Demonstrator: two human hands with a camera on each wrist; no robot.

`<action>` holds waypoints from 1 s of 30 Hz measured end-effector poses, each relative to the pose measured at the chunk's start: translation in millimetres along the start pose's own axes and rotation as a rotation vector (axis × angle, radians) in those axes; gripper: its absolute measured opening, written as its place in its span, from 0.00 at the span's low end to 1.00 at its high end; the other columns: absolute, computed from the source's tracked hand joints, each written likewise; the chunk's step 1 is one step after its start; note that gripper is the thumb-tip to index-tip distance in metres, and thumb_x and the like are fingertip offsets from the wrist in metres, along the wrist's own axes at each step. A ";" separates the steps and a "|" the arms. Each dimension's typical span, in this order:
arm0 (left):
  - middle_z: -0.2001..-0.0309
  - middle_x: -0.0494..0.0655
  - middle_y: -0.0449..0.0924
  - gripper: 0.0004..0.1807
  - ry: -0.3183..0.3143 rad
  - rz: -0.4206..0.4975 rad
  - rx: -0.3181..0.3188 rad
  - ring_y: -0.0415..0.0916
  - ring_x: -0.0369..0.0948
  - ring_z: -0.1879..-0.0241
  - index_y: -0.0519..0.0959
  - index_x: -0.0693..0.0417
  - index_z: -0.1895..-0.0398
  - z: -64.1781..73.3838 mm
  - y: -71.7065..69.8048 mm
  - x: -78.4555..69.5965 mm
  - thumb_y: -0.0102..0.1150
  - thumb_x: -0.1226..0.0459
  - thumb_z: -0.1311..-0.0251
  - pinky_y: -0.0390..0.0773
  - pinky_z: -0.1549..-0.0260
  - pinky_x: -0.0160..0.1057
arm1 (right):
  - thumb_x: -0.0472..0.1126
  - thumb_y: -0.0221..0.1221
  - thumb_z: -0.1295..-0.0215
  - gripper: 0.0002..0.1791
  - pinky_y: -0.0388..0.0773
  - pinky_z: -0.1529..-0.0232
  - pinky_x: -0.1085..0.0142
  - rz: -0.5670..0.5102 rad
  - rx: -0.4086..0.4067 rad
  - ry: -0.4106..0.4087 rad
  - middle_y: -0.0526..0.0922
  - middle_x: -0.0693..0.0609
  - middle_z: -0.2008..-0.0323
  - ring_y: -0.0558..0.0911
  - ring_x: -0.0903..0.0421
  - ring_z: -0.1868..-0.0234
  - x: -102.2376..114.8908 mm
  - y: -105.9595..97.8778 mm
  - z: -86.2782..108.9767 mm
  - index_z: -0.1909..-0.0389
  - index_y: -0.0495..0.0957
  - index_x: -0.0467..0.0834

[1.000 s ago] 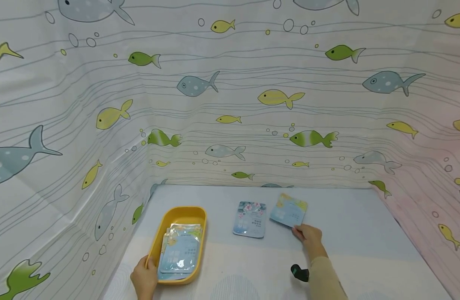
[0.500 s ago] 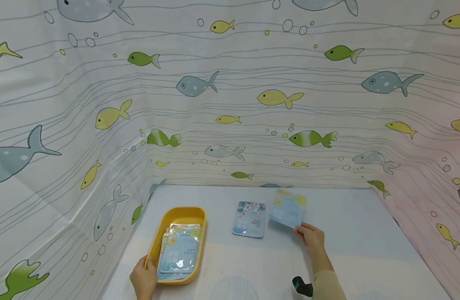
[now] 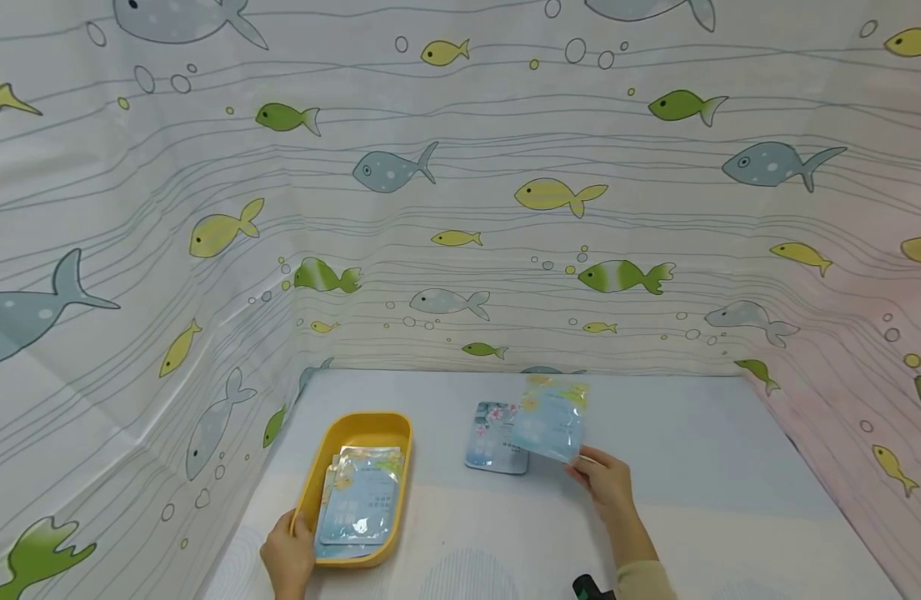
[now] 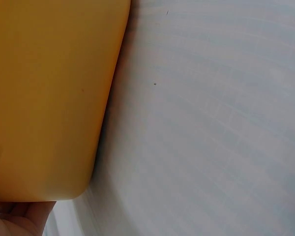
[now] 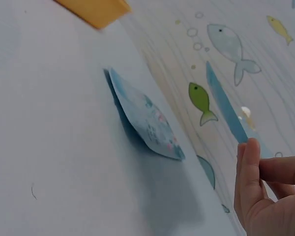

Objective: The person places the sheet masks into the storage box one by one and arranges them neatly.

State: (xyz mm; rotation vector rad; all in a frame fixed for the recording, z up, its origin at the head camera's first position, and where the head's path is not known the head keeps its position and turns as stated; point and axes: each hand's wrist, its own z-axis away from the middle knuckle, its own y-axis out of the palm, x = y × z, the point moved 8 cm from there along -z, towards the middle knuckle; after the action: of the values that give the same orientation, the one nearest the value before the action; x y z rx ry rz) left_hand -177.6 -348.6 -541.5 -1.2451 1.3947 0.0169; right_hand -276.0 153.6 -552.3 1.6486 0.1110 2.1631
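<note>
At the left of the head view, my left hand (image 3: 288, 554) grips the near left rim of a yellow tray (image 3: 407, 467). Several light blue sachets (image 3: 360, 500) with yellow flowers lie piled inside it. In the left wrist view, the tray's outer wall (image 4: 49, 98) fills the left side, with fingers at its end. My right hand (image 3: 603, 483) pinches the lower right corner of another blue and yellow sachet (image 3: 552, 421), raised above the table. Partly covered by it in the head view is a sachet with pink flowers (image 3: 490, 450), lying on the table.
The pale table (image 3: 700, 467) runs back to a fish-printed curtain (image 3: 460, 208), which also rises at both sides. A black device (image 3: 589, 587) shows beside the right forearm at the lower edge of the head view.
My right hand has lifted its sachet off the table and carried it left, until it overlaps the pink-flowered one in view. The left hand and tray stay put.
</note>
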 end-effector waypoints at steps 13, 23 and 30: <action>0.61 0.76 0.76 0.13 0.006 0.008 -0.005 0.72 0.72 0.60 0.75 0.79 0.59 -0.4 -0.7 -0.8 0.48 0.73 0.39 0.69 0.59 0.64 | 0.19 0.52 0.44 0.21 0.81 0.64 0.68 0.022 0.120 -0.042 0.78 0.43 0.66 0.83 0.58 0.71 -7.0 55.1 20.6 0.48 0.66 0.17; 0.60 0.76 0.76 0.13 -0.015 0.000 0.006 0.72 0.72 0.60 0.74 0.79 0.58 -0.4 -0.7 -0.1 0.47 0.73 0.39 0.69 0.59 0.64 | 0.20 0.53 0.44 0.22 0.81 0.62 0.68 0.038 0.309 -0.029 0.76 0.41 0.61 0.83 0.60 0.71 -20.5 106.8 40.3 0.48 0.64 0.15; 0.60 0.76 0.76 0.13 -0.004 0.009 -0.001 0.72 0.72 0.60 0.75 0.79 0.59 -0.7 -2.3 -0.3 0.47 0.72 0.39 0.69 0.59 0.64 | 0.21 0.54 0.45 0.21 0.81 0.62 0.67 0.054 0.422 -0.005 0.79 0.40 0.63 0.84 0.57 0.70 -34.9 146.4 56.1 0.49 0.66 0.16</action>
State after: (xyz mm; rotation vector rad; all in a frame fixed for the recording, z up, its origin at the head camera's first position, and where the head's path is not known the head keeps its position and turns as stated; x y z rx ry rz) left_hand -176.7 -349.9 -539.7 -1.2384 1.3969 0.0264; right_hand -256.5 -2.9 -522.2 1.8950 0.5617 2.2882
